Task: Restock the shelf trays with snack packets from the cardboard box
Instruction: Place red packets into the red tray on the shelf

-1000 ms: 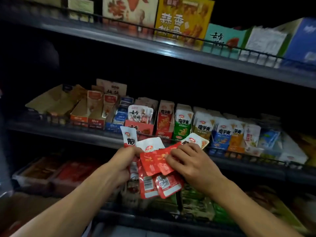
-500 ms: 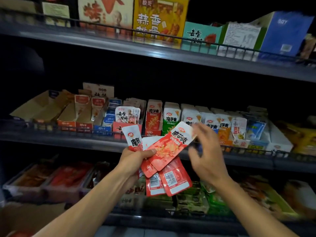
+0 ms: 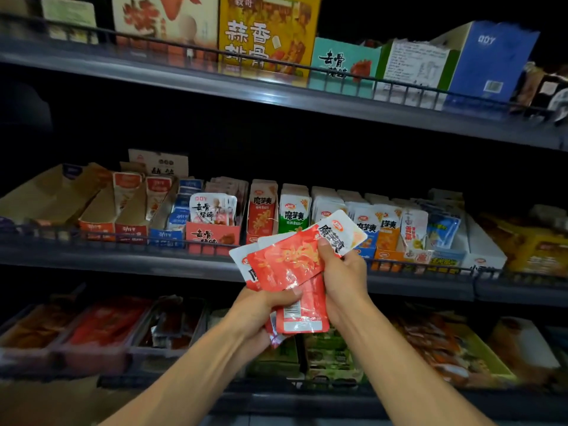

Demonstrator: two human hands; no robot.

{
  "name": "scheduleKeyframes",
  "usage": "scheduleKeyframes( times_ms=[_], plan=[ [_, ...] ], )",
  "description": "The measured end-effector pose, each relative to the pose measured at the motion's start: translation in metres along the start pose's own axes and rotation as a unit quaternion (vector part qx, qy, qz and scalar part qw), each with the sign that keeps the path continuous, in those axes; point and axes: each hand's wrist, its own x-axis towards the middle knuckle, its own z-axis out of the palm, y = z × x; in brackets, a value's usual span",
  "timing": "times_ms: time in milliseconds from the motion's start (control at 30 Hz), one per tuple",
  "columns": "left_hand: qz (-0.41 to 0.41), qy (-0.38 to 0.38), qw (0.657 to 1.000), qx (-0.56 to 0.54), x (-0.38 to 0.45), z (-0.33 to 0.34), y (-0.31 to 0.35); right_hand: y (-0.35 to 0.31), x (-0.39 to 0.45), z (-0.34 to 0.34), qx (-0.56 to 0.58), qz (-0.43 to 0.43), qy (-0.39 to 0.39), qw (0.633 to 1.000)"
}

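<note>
I hold a fan of red-and-white snack packets (image 3: 289,262) in front of the middle shelf. My left hand (image 3: 261,309) grips the bunch from below, thumb across the lower packets. My right hand (image 3: 344,272) grips the top packet at its right side, thumb on its printed face. Behind the packets, the middle shelf carries a row of display trays: a red tray (image 3: 261,207) of the same red packets, a green one (image 3: 293,210) beside it, then white, blue and orange ones. The cardboard box is out of view.
A wire rail (image 3: 123,238) runs along the middle shelf's front edge. The upper shelf (image 3: 276,93) holds large upright snack boxes. The lower shelf has plastic trays (image 3: 101,327) of red and green packets. Brown cardboard trays (image 3: 61,192) stand at the far left.
My right hand, open beside the bunch half a second ago, has closed on the top packet. Both hands and the packets have shifted right and slightly up toward the shelf.
</note>
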Motion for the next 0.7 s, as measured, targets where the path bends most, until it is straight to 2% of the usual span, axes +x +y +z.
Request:
scheduleKeyframes(
  times_ms=[167,300,467,567,700],
  plan=[
    [0.005,0.008,0.999,0.050,0.006,-0.006,0.006,-0.009,0.009,-0.014,0.007,-0.004,-0.025,1.000],
    [0.000,0.051,0.997,0.064,0.014,-0.019,0.009,-0.017,0.021,-0.026,-0.021,-0.022,-0.019,0.999],
    [-0.002,0.082,0.996,0.027,0.023,-0.032,0.014,-0.022,0.026,-0.033,-0.121,-0.040,-0.070,0.989],
    [0.001,0.074,0.997,0.028,0.024,-0.027,0.011,-0.016,0.026,-0.023,-0.097,-0.034,-0.091,0.991],
    [0.024,0.092,0.994,0.061,0.030,-0.020,-0.001,-0.001,0.024,-0.003,-0.008,-0.002,-0.094,0.996]
  ],
)
